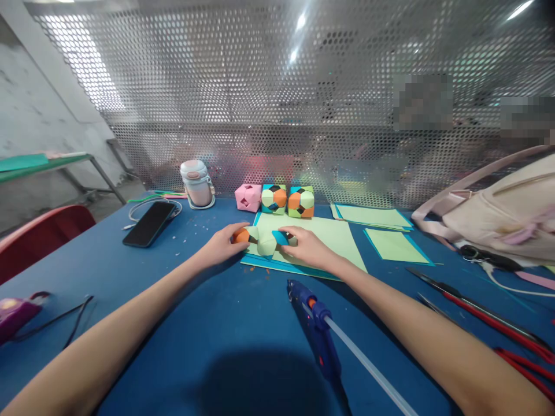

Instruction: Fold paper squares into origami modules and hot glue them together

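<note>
Over the stacked paper sheets, a partly open folded-paper model (266,242) in orange, pale green and blue sits between my two hands. My left hand (223,244) pinches its orange side with thumb and fingers. On the other side, my right hand (306,247) grips it by the blue and dark part. My fingers hide some of its edges. Just behind stand a pink paper cube (248,198) and two multicoloured paper cubes, one in the middle (273,199) and one at the right (300,201). The pale green sheets (333,237) lie beneath, with blue ones under them.
A blue glue gun (318,329) with a long glue stick lies in front of me. Smaller paper stacks (396,245), a craft knife (433,283) and a bag (507,202) are rightward. Leftward are a phone (150,224) and a bottle (198,184). A perforated metal panel (260,86) rises behind.
</note>
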### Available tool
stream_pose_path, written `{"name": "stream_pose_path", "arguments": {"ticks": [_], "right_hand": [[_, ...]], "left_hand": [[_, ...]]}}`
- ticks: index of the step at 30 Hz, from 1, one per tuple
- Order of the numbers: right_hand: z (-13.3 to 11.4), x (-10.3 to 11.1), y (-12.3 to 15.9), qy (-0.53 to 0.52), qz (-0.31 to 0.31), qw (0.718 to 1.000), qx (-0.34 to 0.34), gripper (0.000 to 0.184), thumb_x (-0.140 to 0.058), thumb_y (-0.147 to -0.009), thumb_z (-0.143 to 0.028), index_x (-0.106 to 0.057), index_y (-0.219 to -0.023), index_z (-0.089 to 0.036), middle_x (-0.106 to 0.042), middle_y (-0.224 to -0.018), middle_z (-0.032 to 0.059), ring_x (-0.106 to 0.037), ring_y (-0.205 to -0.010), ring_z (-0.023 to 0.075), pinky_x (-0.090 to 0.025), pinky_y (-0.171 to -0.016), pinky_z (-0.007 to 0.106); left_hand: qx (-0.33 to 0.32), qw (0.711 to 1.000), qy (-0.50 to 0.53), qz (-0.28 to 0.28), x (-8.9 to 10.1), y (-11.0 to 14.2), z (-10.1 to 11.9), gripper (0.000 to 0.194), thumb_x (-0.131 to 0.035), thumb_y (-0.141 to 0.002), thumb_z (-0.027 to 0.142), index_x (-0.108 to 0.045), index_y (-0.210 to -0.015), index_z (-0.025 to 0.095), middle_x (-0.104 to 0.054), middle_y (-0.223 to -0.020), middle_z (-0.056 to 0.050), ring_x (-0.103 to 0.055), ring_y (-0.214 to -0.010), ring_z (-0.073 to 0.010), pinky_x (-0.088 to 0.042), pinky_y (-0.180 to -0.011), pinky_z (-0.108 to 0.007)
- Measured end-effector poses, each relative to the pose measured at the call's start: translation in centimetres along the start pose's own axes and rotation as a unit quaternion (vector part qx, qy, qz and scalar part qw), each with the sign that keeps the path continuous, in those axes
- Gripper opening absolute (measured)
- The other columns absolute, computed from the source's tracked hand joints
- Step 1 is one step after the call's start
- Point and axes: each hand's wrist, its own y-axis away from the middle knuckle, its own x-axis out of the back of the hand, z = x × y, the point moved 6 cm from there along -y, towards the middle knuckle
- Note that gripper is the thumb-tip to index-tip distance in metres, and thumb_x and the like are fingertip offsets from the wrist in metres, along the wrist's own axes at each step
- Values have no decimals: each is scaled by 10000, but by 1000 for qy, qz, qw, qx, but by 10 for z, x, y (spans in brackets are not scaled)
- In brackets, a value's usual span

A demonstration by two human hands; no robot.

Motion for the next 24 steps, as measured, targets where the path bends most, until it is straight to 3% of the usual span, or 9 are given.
{"name": "stream_pose_path", "arguments": {"ticks": [9, 14, 24], "right_hand": [[25, 14, -6, -87, 15, 995, -47, 471, -629, -724, -187, -567, -1188, -133, -637, -1110, 123, -640, -831, 174, -534, -744, 323], [34, 18, -8, -110, 9, 993, -46, 485, -610, -722, -184, -555, -1201, -133, -636, -1106, 130, -636, -838, 179, -536, -732, 331], [42, 23, -8, -99, 7, 994, -43, 428, -533, -743, -96, -568, -1167, -141, -614, -1169, 129, -608, -1009, 196, -511, -843, 344]], "left_hand": [[22, 998, 30, 45, 2, -9, 0, 479, -542, -722, 318, -588, -1181, 191, -652, -1160, -84, -606, -1002, -223, -439, -928, -377], [29, 993, 72, 94, 5, -18, 1, 493, -524, -745, 330, -555, -1218, 197, -640, -1172, -87, -610, -1015, -208, -466, -908, -363], [42, 995, 51, 79, -30, -50, 17, 500, -558, -736, 341, -562, -1196, 146, -673, -1061, -118, -635, -942, -243, -486, -858, -388]]}}
